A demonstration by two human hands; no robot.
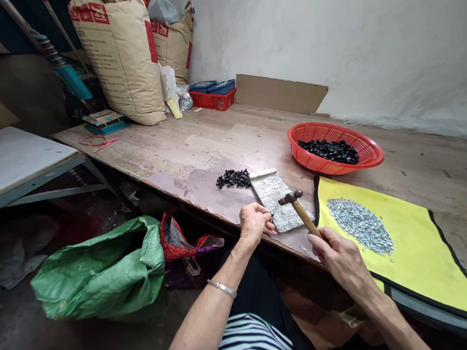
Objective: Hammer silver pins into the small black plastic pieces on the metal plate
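Note:
My left hand (256,221) pinches a small dark piece (271,214) at the near left edge of a worn metal plate (278,196). In my right hand (339,255) is the wooden handle of a hammer (306,216), its head hovering over the plate. Small black parts (234,178) lie in a pile just left of the plate's far end. Many more black parts (331,150) fill the bottom of a red plastic basket (335,129). Small silvery metal pieces (361,225) are spread on a yellow cloth (418,236) with black edging, right of my right hand.
A green sack (103,269) and a red bag (174,241) stand below the table's front edge. Large paper sacks (121,60), a red crate (215,99) with blue lids and a cardboard strip (279,94) are at the back. A white side table (14,160) stands left.

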